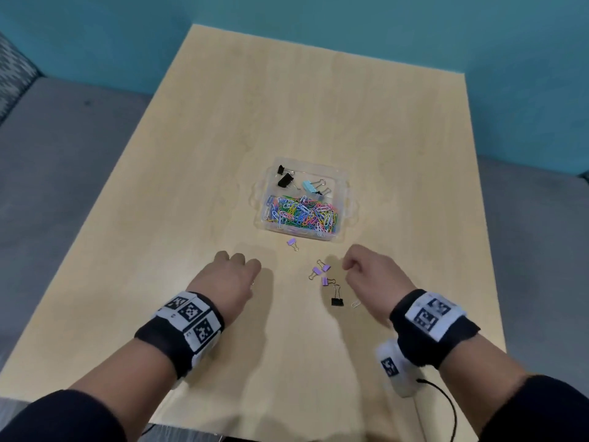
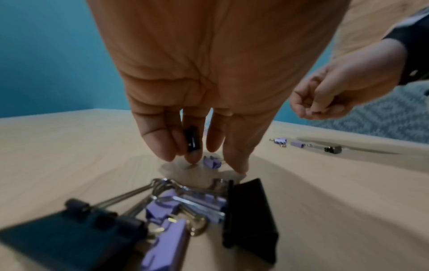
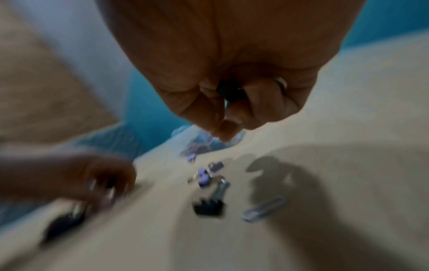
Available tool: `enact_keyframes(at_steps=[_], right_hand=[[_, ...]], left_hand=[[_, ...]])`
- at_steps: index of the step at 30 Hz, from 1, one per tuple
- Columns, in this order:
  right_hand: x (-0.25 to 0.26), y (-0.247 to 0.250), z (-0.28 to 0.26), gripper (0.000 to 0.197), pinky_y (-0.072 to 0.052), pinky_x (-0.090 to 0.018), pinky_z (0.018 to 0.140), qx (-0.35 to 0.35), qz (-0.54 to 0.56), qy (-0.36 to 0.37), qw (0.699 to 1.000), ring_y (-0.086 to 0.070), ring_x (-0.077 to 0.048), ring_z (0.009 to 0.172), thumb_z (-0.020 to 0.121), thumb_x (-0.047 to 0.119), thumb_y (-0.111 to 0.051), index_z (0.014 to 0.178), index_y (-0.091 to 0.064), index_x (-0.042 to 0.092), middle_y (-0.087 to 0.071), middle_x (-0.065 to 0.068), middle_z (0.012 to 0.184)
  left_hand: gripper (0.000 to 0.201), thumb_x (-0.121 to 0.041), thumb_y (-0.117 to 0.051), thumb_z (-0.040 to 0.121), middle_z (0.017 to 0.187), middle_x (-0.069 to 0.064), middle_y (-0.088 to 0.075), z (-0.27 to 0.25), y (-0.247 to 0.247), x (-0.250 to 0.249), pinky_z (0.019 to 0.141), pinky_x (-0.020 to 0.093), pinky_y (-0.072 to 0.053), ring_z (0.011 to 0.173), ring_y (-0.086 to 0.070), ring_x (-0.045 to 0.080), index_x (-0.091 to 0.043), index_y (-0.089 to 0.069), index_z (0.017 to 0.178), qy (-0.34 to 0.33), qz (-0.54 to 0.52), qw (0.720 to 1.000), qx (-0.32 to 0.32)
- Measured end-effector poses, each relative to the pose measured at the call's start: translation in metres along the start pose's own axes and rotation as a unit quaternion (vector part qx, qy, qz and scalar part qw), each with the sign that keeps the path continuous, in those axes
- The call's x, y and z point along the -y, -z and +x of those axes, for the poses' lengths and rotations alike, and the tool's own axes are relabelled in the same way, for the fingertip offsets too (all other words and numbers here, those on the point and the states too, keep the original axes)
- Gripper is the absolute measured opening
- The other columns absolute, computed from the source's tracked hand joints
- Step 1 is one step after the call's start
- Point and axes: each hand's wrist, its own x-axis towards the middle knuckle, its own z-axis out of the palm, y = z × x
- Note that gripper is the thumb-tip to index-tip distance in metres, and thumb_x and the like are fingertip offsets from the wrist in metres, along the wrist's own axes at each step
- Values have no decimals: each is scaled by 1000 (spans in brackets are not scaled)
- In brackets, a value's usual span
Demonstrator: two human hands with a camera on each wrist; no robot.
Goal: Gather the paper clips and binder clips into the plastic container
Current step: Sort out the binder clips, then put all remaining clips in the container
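Observation:
A clear plastic container [image 1: 345, 199] in the middle of the table holds a heap of coloured paper clips [image 1: 302, 215] and several binder clips [image 1: 286, 180]. Just in front of it, my left hand [image 1: 239, 260] reaches down to the table and pinches a small black binder clip [image 2: 192, 140]. A pile of black and purple binder clips [image 2: 176, 207] lies under that wrist. My right hand [image 1: 349, 264] is curled round a dark thing [image 3: 230, 91], seemingly a black binder clip. Between the hands lie purple binder clips [image 1: 318, 272], a black one [image 1: 337, 301] and a pale paper clip [image 1: 355, 304].
One purple binder clip [image 1: 292, 243] lies alone close to the container's near wall. The light wooden table [image 1: 318, 106] stands against a teal wall, with grey floor on both sides. The right wrist view is blurred.

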Motion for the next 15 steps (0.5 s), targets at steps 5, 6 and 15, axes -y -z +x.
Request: enact_keyframes(at_steps=[5,6,15], right_hand=[[4,-21,-21,31,-34,-34,63,76,-286,116,948,-55,-26,91,91,47,-47,111,-42,25,-55,1,102],[4,-25,-20,34,-35,-34,63,75,-298,109,945,-55,-28,92,91,48,-46,114,-40,23,-55,-1,103],[4,-45,-13,32,-34,-35,59,71,-296,77,949,-46,-29,75,88,14,-38,120,-38,15,-56,-7,97]], left_hand=[[13,-16,-50,89,100,4,-51,7,-1,2,66,33,-39,86,-43,22,-18,-43,100,-12,-4,999,43],[11,-18,-50,90,99,4,-52,7,0,2,66,33,-40,84,-42,21,-18,-42,97,-10,-10,999,50],[7,-14,-43,80,89,4,-54,14,7,-1,60,31,-29,76,-40,23,-18,-37,81,17,-43,997,58]])
